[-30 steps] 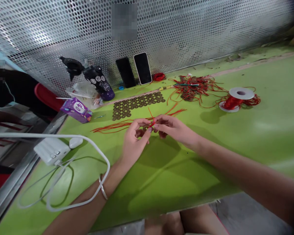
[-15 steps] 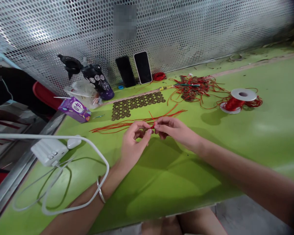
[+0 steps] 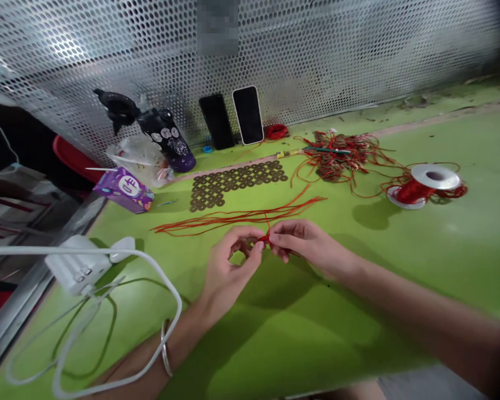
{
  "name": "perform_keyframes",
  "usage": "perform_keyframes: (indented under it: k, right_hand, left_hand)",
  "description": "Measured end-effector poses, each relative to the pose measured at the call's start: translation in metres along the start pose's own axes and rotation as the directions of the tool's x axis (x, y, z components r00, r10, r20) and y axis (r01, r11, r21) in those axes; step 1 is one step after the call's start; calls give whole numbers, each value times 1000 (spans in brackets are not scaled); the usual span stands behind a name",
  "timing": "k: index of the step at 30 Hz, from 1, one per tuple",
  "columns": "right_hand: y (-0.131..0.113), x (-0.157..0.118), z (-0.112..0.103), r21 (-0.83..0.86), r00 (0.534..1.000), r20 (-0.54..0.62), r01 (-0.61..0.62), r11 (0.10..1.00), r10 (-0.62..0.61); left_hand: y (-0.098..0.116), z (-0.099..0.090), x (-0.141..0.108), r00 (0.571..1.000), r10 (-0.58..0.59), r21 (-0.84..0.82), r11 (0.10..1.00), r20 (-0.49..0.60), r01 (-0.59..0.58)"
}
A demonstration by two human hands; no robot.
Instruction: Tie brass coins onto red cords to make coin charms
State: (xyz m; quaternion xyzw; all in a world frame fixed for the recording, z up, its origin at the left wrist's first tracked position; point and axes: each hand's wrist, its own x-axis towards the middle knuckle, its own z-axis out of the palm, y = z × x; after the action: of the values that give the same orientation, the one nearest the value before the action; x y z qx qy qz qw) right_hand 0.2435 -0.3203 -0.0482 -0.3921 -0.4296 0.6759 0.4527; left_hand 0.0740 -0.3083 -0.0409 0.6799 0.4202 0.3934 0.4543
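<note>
A small knotted piece of red cord [image 3: 265, 239] is pinched between my two hands, one end sticking up. My left hand [image 3: 233, 261] grips it between thumb and forefinger, where a coin edge seems to show. From the other side, my right hand [image 3: 302, 243] pinches the same cord, its fingertips almost touching the left ones. Just beyond my hands lies a bundle of loose red cords [image 3: 208, 219]. Behind it, brown coins with holes [image 3: 237, 179] are laid out in rows on the green table [image 3: 433, 255].
At the back right are a tangled pile of corded coins [image 3: 337, 158] and a spool of red cord [image 3: 416, 186]. Two phones [image 3: 249, 115] lean on the mesh wall. A dark bottle [image 3: 170, 141], a purple carton [image 3: 127, 189] and a white charger with cables [image 3: 77, 266] are at left.
The camera view has shifted, so hands and table items appear lower. Both hands keep their pinch on the red cord, with only small finger movement.
</note>
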Motion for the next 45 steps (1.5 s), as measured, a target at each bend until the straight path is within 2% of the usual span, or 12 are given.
perform_keyframes:
  k: [13, 18, 20, 22, 25, 27, 29, 32, 35, 37, 41, 45]
  right_hand:
    - [-3, -2, 0, -23, 999, 6, -51, 998, 51]
    - [-3, -6, 1, -255, 992, -60, 94, 962, -113]
    - [-4, -8, 0, -452, 961, -71, 208, 867, -267]
    - [-6, -10, -2, -618, 893, -13, 346, 706, -449]
    - [-7, -10, -7, -739, 710, 183, 555, 381, -680]
    - [-6, -9, -10, -760, 611, 305, 618, 200, -730]
    - [-6, -9, -12, -772, 597, 342, 619, 146, -726]
    - [-7, -9, -11, -763, 716, 228, 552, 336, -660]
    - [-9, -10, -8, -649, 884, 97, 405, 644, -458]
    - [-10, -10, -5, -580, 945, 50, 291, 761, -323]
    - [-7, -8, 0, -535, 973, -18, 184, 825, -228]
    - [-4, -8, 1, -472, 973, -83, 154, 868, -217]
  left_hand:
    - [-2, 0, 0, 999, 41, 36, 998, 11, -41]
    - [0, -1, 0, 1000, 7, 20, 1000, 20, -7]
    - [0, -2, 2, 999, -29, -39, 999, 42, 31]
    - [1, -3, 4, 993, -74, -114, 990, 88, 84]
    - [3, -3, 7, 974, -159, -215, 958, 160, 192]
    - [5, -2, 7, 960, -208, -260, 932, 187, 253]
    - [6, -2, 7, 955, -229, -296, 914, 188, 277]
    - [5, -3, 4, 975, -196, -310, 925, 104, 219]
    - [3, -4, 1, 993, -118, -206, 972, 3, 116]
    - [3, -4, 0, 998, -55, -101, 993, -23, 52]
    - [4, -3, -2, 1000, 14, -15, 1000, -22, -14]
    - [2, -2, -1, 1000, -16, -36, 999, -26, 15]
